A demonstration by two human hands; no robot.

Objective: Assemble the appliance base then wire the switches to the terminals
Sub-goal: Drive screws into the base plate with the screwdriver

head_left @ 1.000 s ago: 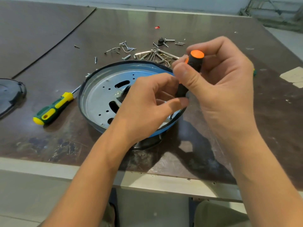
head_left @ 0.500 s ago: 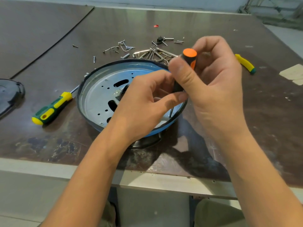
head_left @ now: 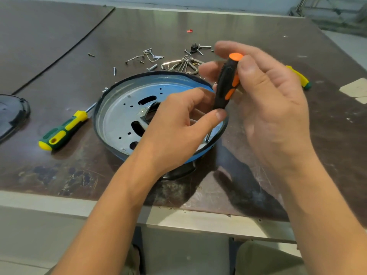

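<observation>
Head view: the right hand (head_left: pixel 278 108) now pinches the top of the black-and-orange plastic-handled screwdriver (head_left: pixel 226 86) more loosely than before. The left hand (head_left: pixel 174 132) pinches its neck. The tip sits at four o'clock on the round silver metal appliance base (head_left: pixel 119 120), so this is likely a regrip between turns.

We saw a green/yellow screwdriver (head_left: pixel 63 130) on the table (head_left: pixel 59 175), black cover (head_left: pixel 12 114) at its left edge, pale scraps (head_left: pixel 355 89) far rt.
</observation>
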